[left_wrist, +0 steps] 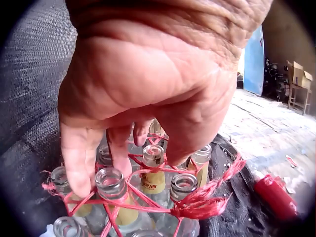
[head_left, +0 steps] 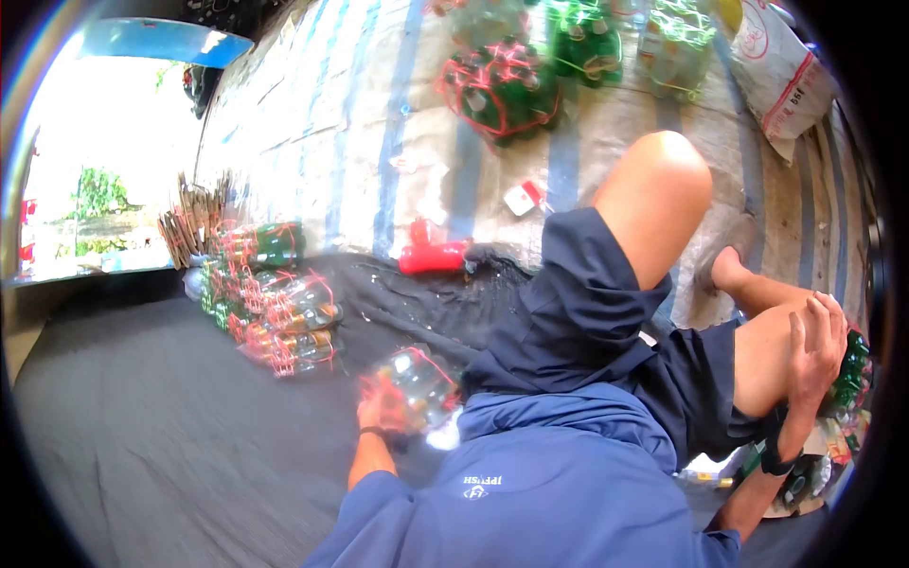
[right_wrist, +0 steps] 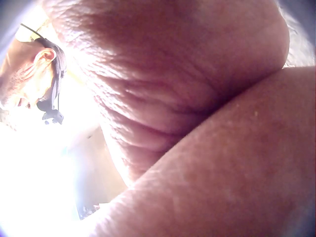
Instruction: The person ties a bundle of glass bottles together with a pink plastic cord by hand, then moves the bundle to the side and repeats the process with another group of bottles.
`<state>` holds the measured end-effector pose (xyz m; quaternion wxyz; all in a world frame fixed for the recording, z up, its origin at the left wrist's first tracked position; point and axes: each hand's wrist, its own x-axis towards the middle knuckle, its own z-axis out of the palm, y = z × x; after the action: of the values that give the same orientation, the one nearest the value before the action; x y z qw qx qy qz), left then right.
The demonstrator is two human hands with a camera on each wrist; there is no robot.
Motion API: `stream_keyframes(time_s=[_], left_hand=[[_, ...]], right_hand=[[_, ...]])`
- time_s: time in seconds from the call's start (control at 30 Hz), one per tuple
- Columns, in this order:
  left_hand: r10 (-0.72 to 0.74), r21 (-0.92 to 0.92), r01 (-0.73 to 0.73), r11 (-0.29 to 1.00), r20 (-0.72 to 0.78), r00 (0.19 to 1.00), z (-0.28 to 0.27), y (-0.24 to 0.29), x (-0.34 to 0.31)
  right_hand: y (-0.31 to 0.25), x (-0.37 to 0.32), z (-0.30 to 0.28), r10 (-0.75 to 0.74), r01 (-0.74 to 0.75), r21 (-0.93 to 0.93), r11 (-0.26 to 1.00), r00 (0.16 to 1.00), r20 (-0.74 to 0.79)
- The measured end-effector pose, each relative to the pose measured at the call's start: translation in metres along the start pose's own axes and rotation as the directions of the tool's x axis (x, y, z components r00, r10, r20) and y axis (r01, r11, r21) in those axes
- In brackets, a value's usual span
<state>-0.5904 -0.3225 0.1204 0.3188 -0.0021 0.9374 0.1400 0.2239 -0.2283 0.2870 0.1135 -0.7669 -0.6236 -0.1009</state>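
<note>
A bundle of clear glass bottles (head_left: 421, 379), tied with red plastic string (left_wrist: 200, 205), is beside my left hip. My left hand (head_left: 372, 409) grips it from above; in the left wrist view the fingers (left_wrist: 78, 163) reach down among the open bottle necks (left_wrist: 110, 181) and strings. Some fingertips are hidden behind the necks. Pale yellow labels show on several bottles. My right hand (head_left: 816, 352) rests on my bent right knee (head_left: 765, 364), holding nothing. The right wrist view shows that palm (right_wrist: 197, 69) pressed against the leg.
More tied bottle bundles (head_left: 294, 303) lie on the dark cloth (head_left: 151, 407) at left, near a pile of sticks (head_left: 194, 222). Green bottle bundles (head_left: 497, 90) stand ahead on the striped sheet (head_left: 341, 123). A red string roll (head_left: 434, 257) and a white sack (head_left: 781, 80) are there too.
</note>
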Motion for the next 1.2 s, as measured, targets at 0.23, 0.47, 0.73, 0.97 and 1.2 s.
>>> stream_keyframes(time_s=[0.23,0.47,0.73,0.97,1.2], left_hand=[[0.065,0.218,-0.02,0.976,-0.201,0.977,-0.004,0.042,-0.023],[0.482,-0.002,-0.487,0.873,0.142,0.864,0.047,0.138,-0.028],[0.822,-0.322,-0.838,0.44,0.519,0.232,0.161,0.266,-0.273],[0.801,-0.455,-0.856,-0.243,0.403,-0.442,0.2,0.312,-0.429],[0.711,-0.221,-0.806,-0.549,0.383,-0.589,0.235,0.346,-0.435]], right_hand=[[-0.002,-0.003,-0.003,0.024,-0.021,0.056,0.998,0.998,-0.054],[-0.01,-0.003,-0.006,0.045,-0.035,0.095,0.995,0.994,-0.095],[-0.015,0.003,-0.01,0.048,-0.027,0.158,0.987,0.99,-0.131],[-0.021,0.009,-0.025,0.13,-0.133,0.152,0.979,0.991,0.03],[-0.045,0.017,-0.037,0.112,-0.201,0.361,0.911,0.961,0.253]])
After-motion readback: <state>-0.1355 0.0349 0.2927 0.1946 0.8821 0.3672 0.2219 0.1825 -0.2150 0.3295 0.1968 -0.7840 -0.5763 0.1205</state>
